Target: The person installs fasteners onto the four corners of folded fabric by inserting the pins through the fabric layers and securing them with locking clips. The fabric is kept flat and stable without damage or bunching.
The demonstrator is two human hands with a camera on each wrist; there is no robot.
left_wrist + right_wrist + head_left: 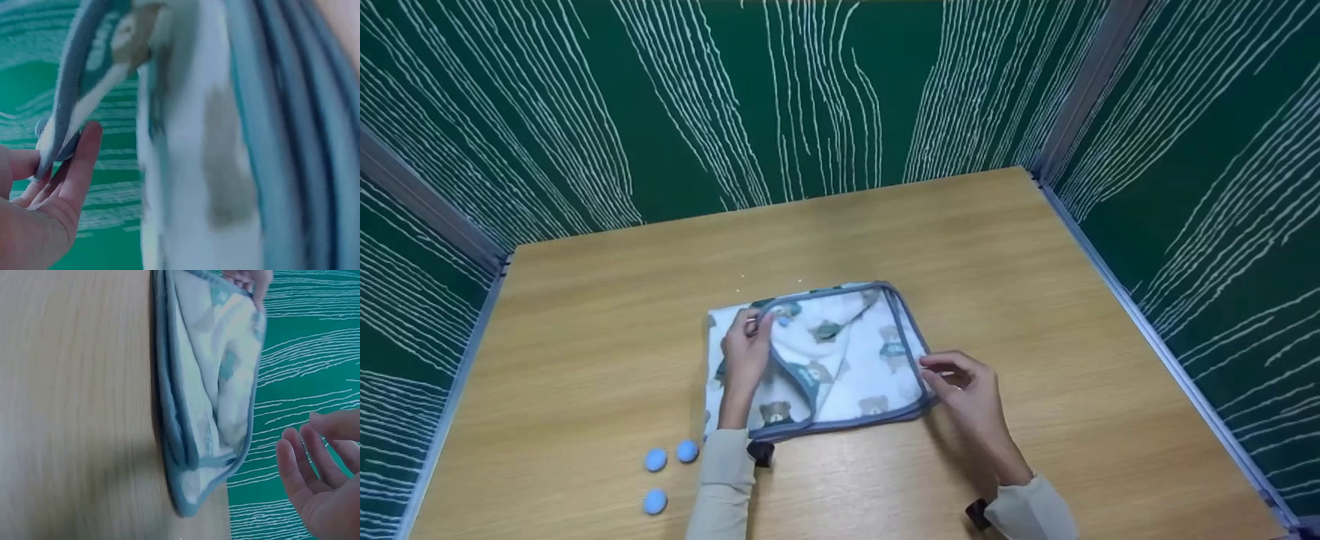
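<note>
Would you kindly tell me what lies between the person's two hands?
In the head view, the printed cloth lies between the left hand and right hand.

Right hand [329, 498] beside folded blanket [233, 402]

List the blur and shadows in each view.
Head view: mostly clear, soft shadow on the table near the right hand; left wrist view: blanket blurred, left hand sharper; right wrist view: soft-edged shadow on the table.

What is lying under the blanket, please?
The table is under the blanket and shows all around it. Anything else beneath is covered, so it cannot be seen.
</note>
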